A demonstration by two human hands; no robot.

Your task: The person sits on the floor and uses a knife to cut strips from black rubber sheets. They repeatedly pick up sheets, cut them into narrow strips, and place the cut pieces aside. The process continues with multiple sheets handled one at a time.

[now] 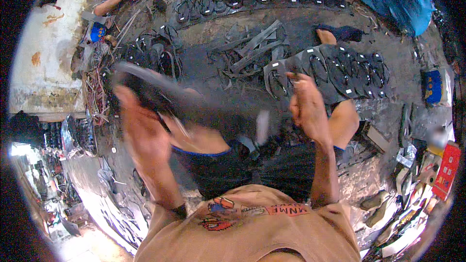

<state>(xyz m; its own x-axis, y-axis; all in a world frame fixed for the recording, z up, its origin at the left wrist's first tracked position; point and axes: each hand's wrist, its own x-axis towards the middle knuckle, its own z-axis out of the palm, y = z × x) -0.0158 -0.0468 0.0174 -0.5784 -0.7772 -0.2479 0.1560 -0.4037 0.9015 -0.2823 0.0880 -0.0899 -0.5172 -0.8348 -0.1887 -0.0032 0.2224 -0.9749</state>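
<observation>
The person sits on the workshop floor [228, 75] with both hands raised over the lap. The left hand [141, 131] is blurred but closed around a dark rubber sandal sole [160, 90], which lies across the palm and juts up and to the left. The right hand [307, 109] is closed in a narrow pinch; whatever it holds is too small and dark to tell.

To handle the sole well, the left hand should probably grip it near the middle so it does not flex, keeping the working edge turned toward the right hand and clear of the knees.

Ahead, toward the far right of the floor, a fanned row of finished black sandals [340, 70] overlaps, each with a small white tag. A pile of dark rubber strips [255, 46] lies between that row and another heap of sandals [155, 51] on the left. A blue plastic bag [395, 0] sits at the far right corner, a blue-and-yellow packet [433, 87] at the right edge, and a flat red carton [446, 170] lower down. Another person sits at the far left.
</observation>
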